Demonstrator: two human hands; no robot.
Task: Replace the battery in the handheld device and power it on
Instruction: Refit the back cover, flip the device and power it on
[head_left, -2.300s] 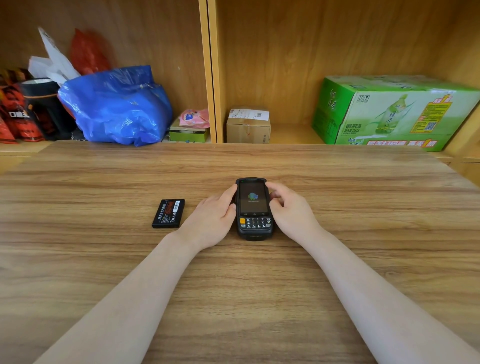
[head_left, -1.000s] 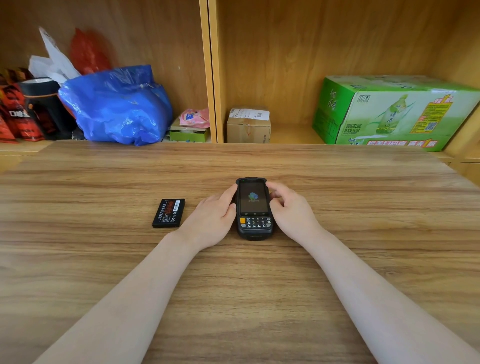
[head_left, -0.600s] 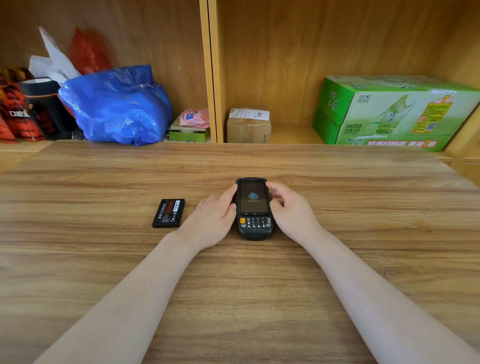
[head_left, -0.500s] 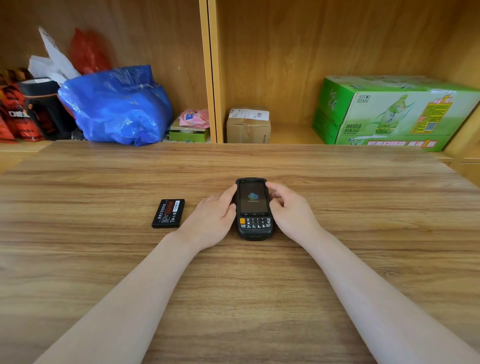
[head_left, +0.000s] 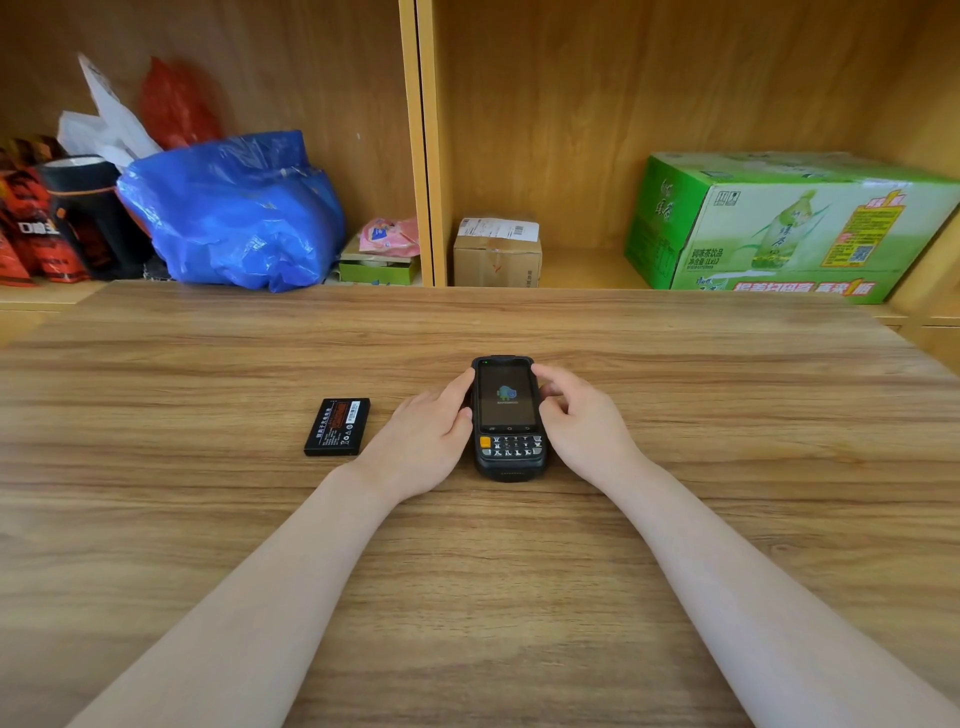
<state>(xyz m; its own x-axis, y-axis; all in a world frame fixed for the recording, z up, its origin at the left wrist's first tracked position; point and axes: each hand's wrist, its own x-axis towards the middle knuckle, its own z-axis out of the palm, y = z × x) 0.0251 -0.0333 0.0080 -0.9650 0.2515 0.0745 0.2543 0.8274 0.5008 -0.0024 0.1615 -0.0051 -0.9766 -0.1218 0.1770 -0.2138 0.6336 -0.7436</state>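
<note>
A black handheld device (head_left: 507, 402) lies face up on the wooden table (head_left: 478, 582), its screen lit with a small logo and a keypad below it. My left hand (head_left: 423, 441) grips its left edge, thumb against the side. On the other edge, my right hand (head_left: 584, 431) holds it with curled fingers. A loose black battery (head_left: 337, 427) with a red label lies flat on the table, just left of my left hand and apart from it.
Behind the table's far edge stand open wooden shelves. They hold a blue plastic bag (head_left: 234, 213), a small cardboard box (head_left: 497, 253) and a green drinks carton (head_left: 779, 228). Dark and red packages (head_left: 47, 223) sit at the far left.
</note>
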